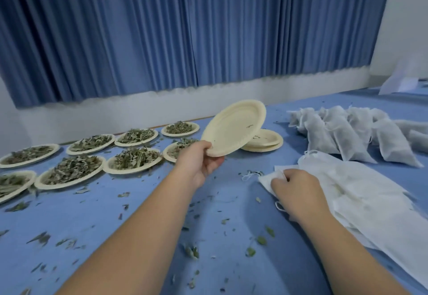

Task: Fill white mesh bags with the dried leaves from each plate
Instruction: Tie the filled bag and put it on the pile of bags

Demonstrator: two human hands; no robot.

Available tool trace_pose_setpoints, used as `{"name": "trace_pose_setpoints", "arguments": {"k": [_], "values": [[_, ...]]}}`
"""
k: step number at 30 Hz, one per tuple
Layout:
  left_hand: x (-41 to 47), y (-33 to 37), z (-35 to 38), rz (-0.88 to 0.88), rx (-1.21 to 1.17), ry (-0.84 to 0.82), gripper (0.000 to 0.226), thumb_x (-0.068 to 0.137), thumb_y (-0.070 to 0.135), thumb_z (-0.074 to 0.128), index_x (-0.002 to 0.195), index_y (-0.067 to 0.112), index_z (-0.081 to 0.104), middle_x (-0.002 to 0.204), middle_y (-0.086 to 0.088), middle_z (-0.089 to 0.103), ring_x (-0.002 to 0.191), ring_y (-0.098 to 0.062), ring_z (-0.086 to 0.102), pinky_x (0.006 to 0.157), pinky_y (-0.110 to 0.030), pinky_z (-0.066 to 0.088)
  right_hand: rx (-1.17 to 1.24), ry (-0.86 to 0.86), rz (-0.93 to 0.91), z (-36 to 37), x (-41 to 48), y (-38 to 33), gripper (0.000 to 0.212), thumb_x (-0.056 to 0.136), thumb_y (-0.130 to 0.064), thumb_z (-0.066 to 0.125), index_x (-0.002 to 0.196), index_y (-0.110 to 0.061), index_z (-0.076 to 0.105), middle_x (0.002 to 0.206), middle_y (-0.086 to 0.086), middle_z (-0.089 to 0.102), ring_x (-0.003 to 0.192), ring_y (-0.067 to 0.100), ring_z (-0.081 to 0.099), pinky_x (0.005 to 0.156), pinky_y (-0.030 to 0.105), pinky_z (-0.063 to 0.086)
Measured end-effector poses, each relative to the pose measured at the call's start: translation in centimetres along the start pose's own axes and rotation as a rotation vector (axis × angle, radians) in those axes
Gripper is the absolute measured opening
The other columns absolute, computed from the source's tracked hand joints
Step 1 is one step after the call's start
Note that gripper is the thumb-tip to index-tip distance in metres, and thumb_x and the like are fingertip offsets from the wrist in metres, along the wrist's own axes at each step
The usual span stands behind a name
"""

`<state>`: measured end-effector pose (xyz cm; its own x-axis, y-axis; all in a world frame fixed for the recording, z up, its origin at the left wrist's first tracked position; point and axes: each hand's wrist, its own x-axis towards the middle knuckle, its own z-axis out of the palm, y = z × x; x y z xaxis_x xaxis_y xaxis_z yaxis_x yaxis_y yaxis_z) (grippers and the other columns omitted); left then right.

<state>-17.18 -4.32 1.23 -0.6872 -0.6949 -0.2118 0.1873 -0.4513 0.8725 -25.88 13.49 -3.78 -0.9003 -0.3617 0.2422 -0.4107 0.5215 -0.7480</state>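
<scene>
Empty plate (pixel 234 130) in left hand (pixel 201 163), right hand (pixel 298 190) on bags (pixel 361 202)

The empty plate (pixel 234 127) looks like matt paper pulp, rim finely ridged; the dried leaves (pixel 71 169) are dull and crinkled. The bags (pixel 361 204) are thin, gauzy cloth; the table (pixel 139 213) has a matt blue cover.

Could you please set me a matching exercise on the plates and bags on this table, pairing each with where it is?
Things:
1. held plate
2. plate stack
3. filled bags
4. flat bags

Places:
a. heaped at the back right
b. near right, a corner in the grip of the right hand
c. tilted, in the grip of the left hand
d. on the table, just behind the held plate

Pairs: 1-c; 2-d; 3-a; 4-b
</scene>
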Motion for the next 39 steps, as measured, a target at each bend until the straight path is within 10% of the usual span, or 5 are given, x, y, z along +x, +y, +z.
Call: {"name": "trace_pose_setpoints", "arguments": {"k": [9,22,31,39], "values": [[6.9,-4.0,6.2,-0.067,0.054,-0.006,0.015,0.096,0.006,0.057,0.108,0.006,0.047,0.109,-0.018,0.048,0.095,-0.034,0.064,0.078,-0.038,0.053,-0.076,-0.001,-0.029,0.7,0.9,0.9,0.032,0.086,-0.022,0.046,0.055,-0.016,0.038,0.057,0.000,0.052,0.053,0.019,0.045,0.046,0.028,0.028],[7.9,-5.3,6.2,0.047,0.205,0.027,0.009,0.096,0.010,0.054,0.104,0.005,0.056,0.099,-0.008,0.060,0.081,-0.024,0.066,0.062,-0.029,0.056,-0.110,0.025,-0.108,1.0,0.7,0.5,0.040,0.089,-0.023,0.048,0.054,-0.013,0.031,0.050,0.000,0.035,0.048,0.016,0.031,0.046,0.031,0.022],[1.3,-2.9,0.5,0.143,0.282,-0.006,0.006,0.095,0.015,0.060,0.096,0.012,0.065,0.087,-0.006,0.064,0.066,-0.019,0.062,0.053,-0.025,0.050,0.302,-0.056,-0.354,0.0,-1.1,-1.5,0.032,0.081,-0.012,0.051,0.058,-0.015,0.031,0.053,-0.008,0.030,0.051,0.008,0.027,0.047,0.023,0.024],[-7.5,-1.0,-6.0,0.672,1.134,-0.310,0.025,0.094,0.042,0.056,0.119,0.037,0.061,0.118,0.025,0.056,0.105,0.018,0.047,0.087,-0.009,0.040,0.454,-0.279,-0.479,0.3,-5.2,-4.1,0.028,0.087,-0.006,0.061,0.076,-0.030,0.071,0.080,-0.013,0.070,0.078,0.003,0.062,0.068,0.015,0.044]]}}
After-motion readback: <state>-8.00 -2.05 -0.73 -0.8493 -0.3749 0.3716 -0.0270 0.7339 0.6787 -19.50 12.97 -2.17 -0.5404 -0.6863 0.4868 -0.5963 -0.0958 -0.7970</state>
